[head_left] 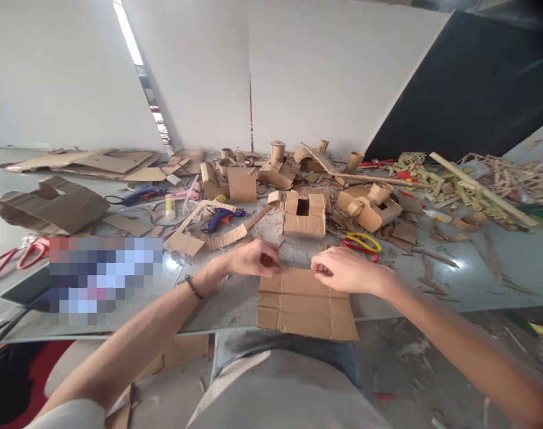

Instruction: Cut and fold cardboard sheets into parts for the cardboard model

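Note:
A creased piece of cardboard (pixel 304 310) lies at the table's front edge, its near side overhanging slightly. Fold lines run across it. My left hand (pixel 257 258) pinches its far left corner with curled fingers. At the far edge, more to the right, my right hand (pixel 345 269) is closed on the same piece, thumb and fingers together. Just beyond both hands sits a small cardboard box (pixel 304 223) with a square hole in its top. Scissors with red and yellow handles (pixel 363 245) lie beside my right hand.
Blue glue guns (pixel 222 219) and cardboard strips (pixel 226 237) lie to the left. A screen with a blurred display (pixel 105 280) stands at front left. Cardboard models (pixel 372 205) and scraps spread along the back. Wooden sticks (pixel 481 185) pile up at far right.

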{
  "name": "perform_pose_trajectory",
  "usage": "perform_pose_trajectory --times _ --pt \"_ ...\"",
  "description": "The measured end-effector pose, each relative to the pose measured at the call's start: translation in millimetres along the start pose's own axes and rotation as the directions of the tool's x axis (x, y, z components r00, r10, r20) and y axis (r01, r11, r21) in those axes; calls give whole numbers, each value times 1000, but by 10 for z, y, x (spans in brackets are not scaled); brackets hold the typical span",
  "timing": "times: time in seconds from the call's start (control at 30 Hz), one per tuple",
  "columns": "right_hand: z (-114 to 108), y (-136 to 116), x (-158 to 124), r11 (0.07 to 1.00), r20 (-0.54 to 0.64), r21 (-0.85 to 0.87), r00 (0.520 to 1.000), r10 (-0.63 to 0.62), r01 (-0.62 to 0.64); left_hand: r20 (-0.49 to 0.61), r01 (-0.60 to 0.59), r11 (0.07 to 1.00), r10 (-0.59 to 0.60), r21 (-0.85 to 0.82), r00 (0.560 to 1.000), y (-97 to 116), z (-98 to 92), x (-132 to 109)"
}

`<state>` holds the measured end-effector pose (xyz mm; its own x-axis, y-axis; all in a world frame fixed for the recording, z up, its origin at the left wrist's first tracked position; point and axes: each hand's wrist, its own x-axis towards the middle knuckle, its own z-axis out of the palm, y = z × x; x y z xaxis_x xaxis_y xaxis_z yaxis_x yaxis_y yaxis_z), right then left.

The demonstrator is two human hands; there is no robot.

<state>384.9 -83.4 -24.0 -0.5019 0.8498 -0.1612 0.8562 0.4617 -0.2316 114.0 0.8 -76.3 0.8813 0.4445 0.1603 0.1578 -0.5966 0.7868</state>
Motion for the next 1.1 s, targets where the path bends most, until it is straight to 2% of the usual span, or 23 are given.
perform_pose_trajectory --times 0.23,0.33,0.43,0.57,0.67,0.73,0.83,0.93,1.1 --pt "29 -43 67 991 -58 125 998 -40 47 -98 44 986 -60 -161 993 40 18 10" --pt "39 -49 17 977 -144 214 990 9 22 -177 81 947 -142 -310 974 43 5 14" --pt "46 5 -70 961 -244 276 966 90 -20 -155 132 871 -229 -473 961 60 28 15" --pt "37 336 -226 953 -325 276 921 217 -127 -87 226 774 -340 -591 936 98 117 24" --pt "54 765 -353 927 -383 194 845 374 -322 -124 237 732 -402 -639 907 116 151 30" --pt "102 1032 -409 900 -343 126 833 435 -418 -166 222 715 -430 -663 887 125 148 30" --pt "204 1279 -416 882 -278 33 843 461 -471 -211 202 698 -457 -688 864 146 137 30" --pt "246 1359 -351 875 -265 -27 848 459 -483 -233 191 687 -474 -701 849 178 145 32" --pt "134 1375 -213 884 -188 -78 878 440 -460 -232 189 666 -489 -721 841 231 165 34"
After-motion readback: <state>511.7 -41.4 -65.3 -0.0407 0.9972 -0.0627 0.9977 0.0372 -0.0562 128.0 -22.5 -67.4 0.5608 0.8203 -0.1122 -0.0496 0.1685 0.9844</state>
